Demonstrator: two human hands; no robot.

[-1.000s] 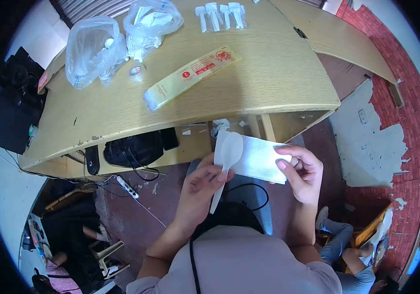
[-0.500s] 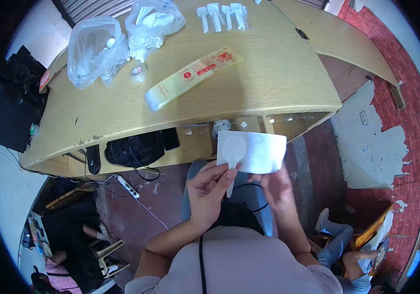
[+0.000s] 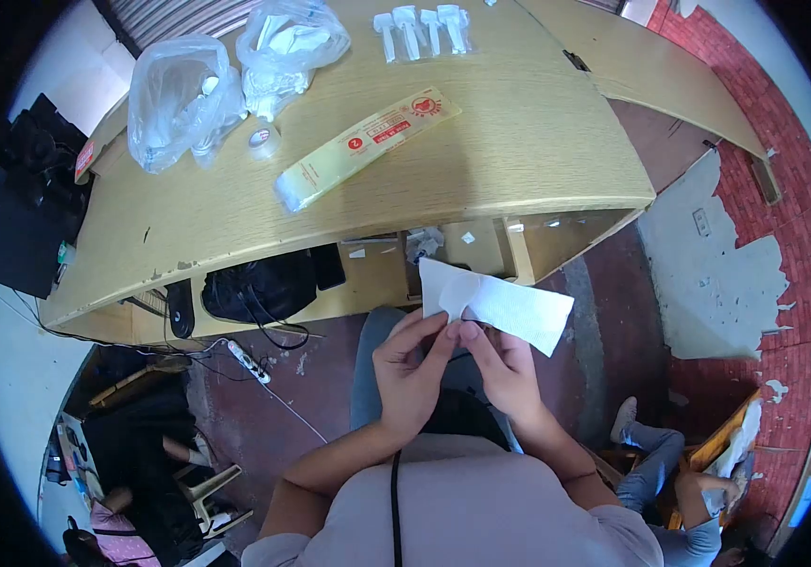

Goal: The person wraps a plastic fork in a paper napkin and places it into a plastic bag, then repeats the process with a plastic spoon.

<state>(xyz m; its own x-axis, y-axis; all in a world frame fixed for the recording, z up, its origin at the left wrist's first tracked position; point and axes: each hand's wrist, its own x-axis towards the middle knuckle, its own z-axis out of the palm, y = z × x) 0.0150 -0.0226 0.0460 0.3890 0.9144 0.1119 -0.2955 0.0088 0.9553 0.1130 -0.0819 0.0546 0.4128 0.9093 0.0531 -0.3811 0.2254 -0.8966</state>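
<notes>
Head cam: our left hand pinches the white spoon and napkin btwn thumb and fingers near the spoon's neck; our right hand pinches right beside it, thumbs abt touching, prob. so the two pieces don't slip apart. Both are held up off the desk, in front of our chest, likely for a clear look and free finger room. Spoon's bowl points away from us, handle back twd us, its long axis roughly fore-aft; the napkin's runs crosswise, right end angled nearer us. White on white, so we can't quite tell how the bowl's edge sits vs. the napkin.
</notes>
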